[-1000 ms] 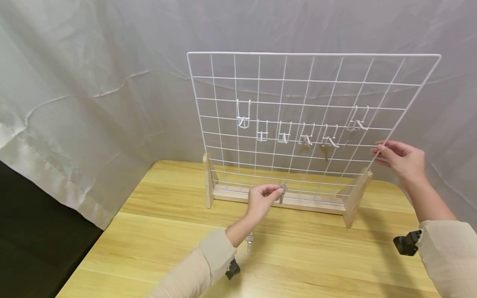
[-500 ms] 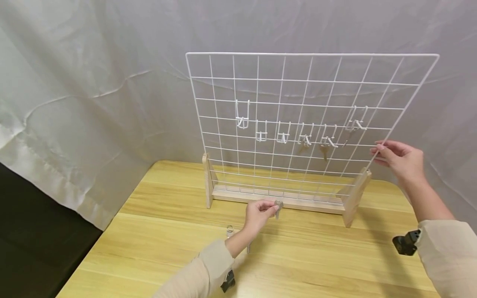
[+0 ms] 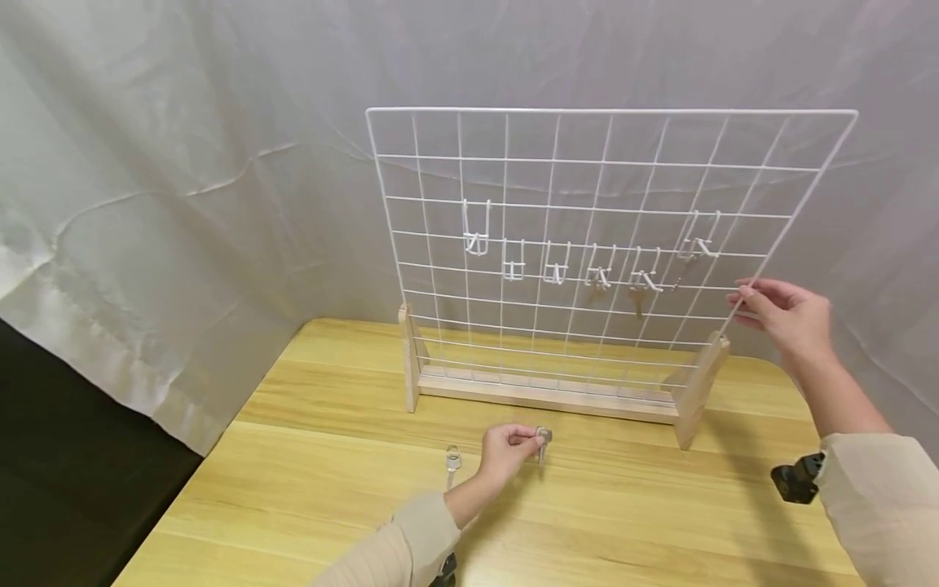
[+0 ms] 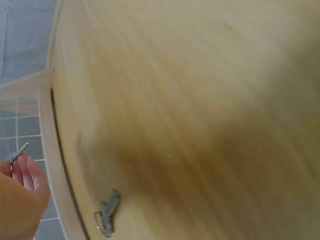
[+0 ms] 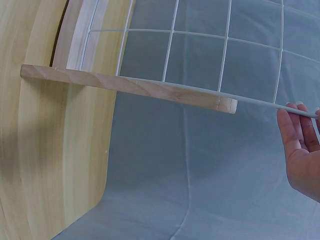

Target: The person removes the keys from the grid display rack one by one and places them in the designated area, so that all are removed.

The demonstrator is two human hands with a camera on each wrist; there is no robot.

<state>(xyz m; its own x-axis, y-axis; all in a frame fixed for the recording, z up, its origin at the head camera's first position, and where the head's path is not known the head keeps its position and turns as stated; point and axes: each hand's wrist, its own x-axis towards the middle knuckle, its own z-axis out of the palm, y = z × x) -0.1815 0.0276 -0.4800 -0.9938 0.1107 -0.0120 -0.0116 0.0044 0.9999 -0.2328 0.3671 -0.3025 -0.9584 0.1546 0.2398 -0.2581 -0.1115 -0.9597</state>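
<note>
My left hand pinches a silver key by its head between thumb and fingers, low over the table in front of the wire grid. The left wrist view shows that hand at the left edge, the key's tip poking past the fingers. Another key with a ring lies on the table beside the left forearm, partly covered by it. My right hand grips the right side wire of the white grid; the right wrist view shows its fingertips on the frame wire.
White hooks hang across the grid's middle. Brass-coloured keys hang from hooks on the right half. A wooden stand holds the grid upright on the wooden table. Grey cloth surrounds the back and left.
My left hand has drawn back from the grid toward me and down, carrying the key. The key lying on the table has come more into view. My right hand stays put.
</note>
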